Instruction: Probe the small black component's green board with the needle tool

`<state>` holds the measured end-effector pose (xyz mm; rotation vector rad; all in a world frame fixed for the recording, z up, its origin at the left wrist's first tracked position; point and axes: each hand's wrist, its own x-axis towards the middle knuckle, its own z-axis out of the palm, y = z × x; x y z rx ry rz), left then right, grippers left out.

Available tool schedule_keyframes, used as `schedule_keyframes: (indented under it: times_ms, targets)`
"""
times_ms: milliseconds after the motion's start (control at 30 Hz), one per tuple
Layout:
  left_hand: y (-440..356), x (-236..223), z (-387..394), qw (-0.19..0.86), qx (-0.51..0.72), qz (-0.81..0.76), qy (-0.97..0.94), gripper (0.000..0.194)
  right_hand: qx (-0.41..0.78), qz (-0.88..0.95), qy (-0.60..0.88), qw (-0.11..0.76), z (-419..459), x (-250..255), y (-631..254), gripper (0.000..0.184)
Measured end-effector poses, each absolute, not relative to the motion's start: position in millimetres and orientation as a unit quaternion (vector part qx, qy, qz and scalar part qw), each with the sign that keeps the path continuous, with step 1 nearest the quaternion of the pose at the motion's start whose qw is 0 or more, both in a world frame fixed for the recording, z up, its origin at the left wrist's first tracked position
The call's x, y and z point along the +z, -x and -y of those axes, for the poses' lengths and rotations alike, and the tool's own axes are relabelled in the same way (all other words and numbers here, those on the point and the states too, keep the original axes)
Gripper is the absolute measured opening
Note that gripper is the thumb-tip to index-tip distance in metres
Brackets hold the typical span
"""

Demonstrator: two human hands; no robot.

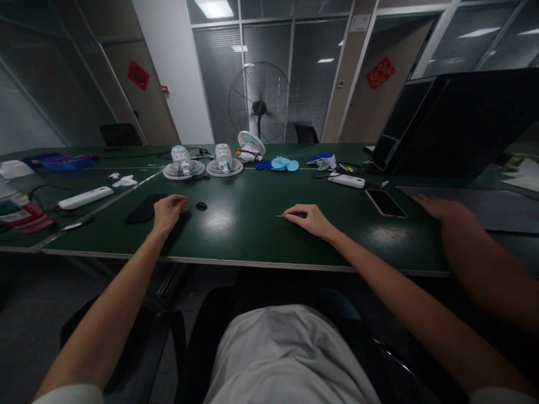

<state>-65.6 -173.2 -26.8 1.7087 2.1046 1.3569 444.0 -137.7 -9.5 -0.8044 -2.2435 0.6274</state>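
My left hand (167,214) rests over the green table beside a dark flat phone-like slab (145,208). Its fingers are drawn together, and whatever may be between them is too small to make out. Just right of those fingertips lies a small black part (201,206). My right hand (310,220) pinches a thin, pale metal pin (279,216), whose end sticks out to the left just above the tabletop. Further right, a phone (386,203) lies with its dark screen up.
Along the back sit white fans (183,168), blue fan blades (284,163) and a white handle-like piece (346,180). Another white piece (86,198) lies left. At right, another person's hand (442,207) rests by a grey mat (484,205), near a large black monitor (463,123).
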Motion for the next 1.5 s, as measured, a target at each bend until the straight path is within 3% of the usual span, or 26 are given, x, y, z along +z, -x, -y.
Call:
schedule_keyframes:
  times_ms: [467, 900, 1500]
  targets:
    - [52.7, -20.6, 168.2, 0.045, 0.428, -0.650, -0.626, 0.031, 0.238, 0.858, 0.314, 0.331, 137.9, -9.7, -444.0, 0.025]
    - [51.2, -26.4, 154.3, 0.099, 0.339, -0.638, -0.685, 0.034, 0.241, 0.859, 0.310, 0.327, 137.0, -10.1, -444.9, 0.024]
    - [46.5, -20.4, 168.2, 0.143, 0.368, -0.665, -0.634, 0.040, 0.232, 0.862, 0.314, 0.322, 140.1, -7.1, -445.5, 0.024]
